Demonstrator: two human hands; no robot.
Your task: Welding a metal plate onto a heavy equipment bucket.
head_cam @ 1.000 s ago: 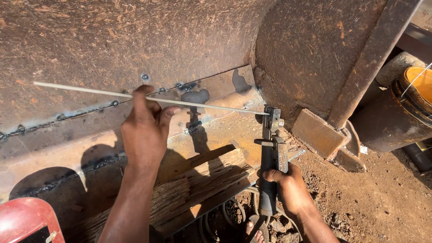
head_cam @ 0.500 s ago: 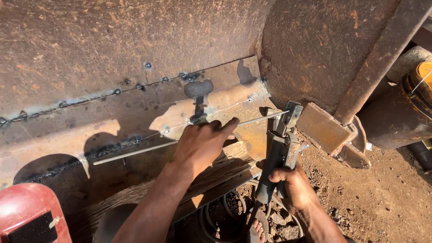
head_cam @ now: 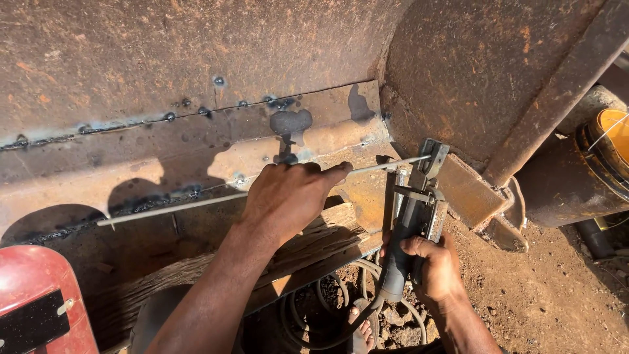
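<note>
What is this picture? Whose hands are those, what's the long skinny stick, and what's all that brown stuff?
The camera sits on a person's head and looks down at their own two bare hands. The left hand pinches a long thin metal rod. The right hand grips the dark handle of a clamp tool, and the rod's far end sits in the clamp's jaws at the top. A cable runs from the handle down to the dirt ground. The brown stuff is a big rusty steel wall with dark bumpy seams where plates were joined. A red thing shows in the bottom corner.
</note>
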